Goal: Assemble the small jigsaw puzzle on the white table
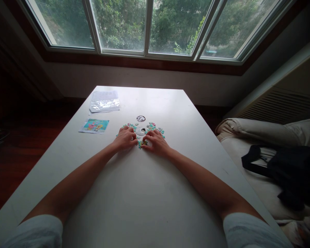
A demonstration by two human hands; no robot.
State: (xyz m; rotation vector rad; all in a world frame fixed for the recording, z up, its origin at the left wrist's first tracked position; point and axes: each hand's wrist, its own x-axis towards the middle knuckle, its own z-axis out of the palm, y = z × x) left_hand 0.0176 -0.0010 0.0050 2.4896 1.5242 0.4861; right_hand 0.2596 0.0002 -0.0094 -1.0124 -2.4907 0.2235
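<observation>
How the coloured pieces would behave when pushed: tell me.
The coloured pieces look tiny, so each is probably light. They seem flat, so would likely slide rather than roll across the glossy table. Spread loosely, they may scatter.

A smooth white table point(134, 193) with a soft sheen carries a crinkled, shiny clear plastic bag point(105, 103), a smooth printed paper picture point(95, 126) and small puzzle pieces point(158, 130) too tiny to tell card from plastic. Beyond are clear glass panes point(120, 24) and reddish-brown wood trim point(113, 60); around lie a dark, faintly glossy wood floor point(23, 148), a rumpled, matt cream cloth couch point(234, 144) and dull black fabric point(294, 168).
</observation>
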